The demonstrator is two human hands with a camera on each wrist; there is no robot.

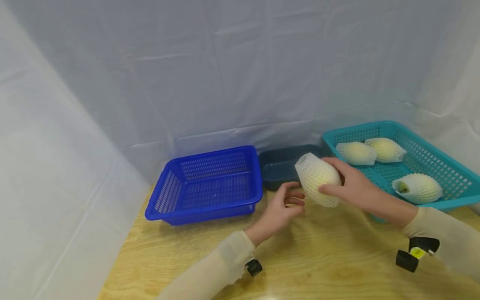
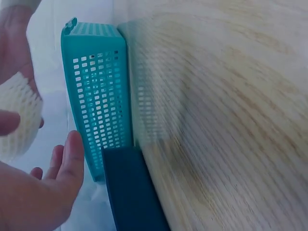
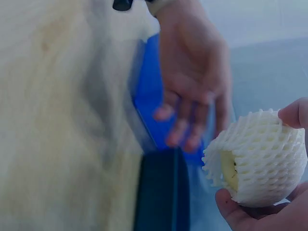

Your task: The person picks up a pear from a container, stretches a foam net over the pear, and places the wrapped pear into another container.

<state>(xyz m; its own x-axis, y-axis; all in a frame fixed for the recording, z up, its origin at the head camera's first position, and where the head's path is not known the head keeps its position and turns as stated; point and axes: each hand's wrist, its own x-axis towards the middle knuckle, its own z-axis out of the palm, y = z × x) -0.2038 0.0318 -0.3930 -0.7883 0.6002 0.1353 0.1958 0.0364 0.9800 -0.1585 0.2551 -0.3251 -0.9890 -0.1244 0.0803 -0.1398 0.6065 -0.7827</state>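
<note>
My right hand [image 1: 354, 186] holds a pale yellow fruit in a white foam net [image 1: 316, 177] above the table, thumb on the near side and fingers behind. Through the open end of the net, the right wrist view shows a bit of the fruit's yellow skin [image 3: 230, 168]. Just left of it is my left hand [image 1: 278, 211], empty, its fingers loosely bent and apart from the net. Three more netted fruits lie in the teal basket at the right: two side by side, one fruit [image 1: 418, 188] nearer, with a greenish end showing.
A blue plastic basket [image 1: 210, 206] stands on the wooden table [image 1: 300, 266] at the left. Between it and the teal basket [image 1: 436, 148] sits a dark blue-green tub [image 1: 279, 164], partly behind my hands. White sheeting [image 1: 232, 75] hangs at the back and sides.
</note>
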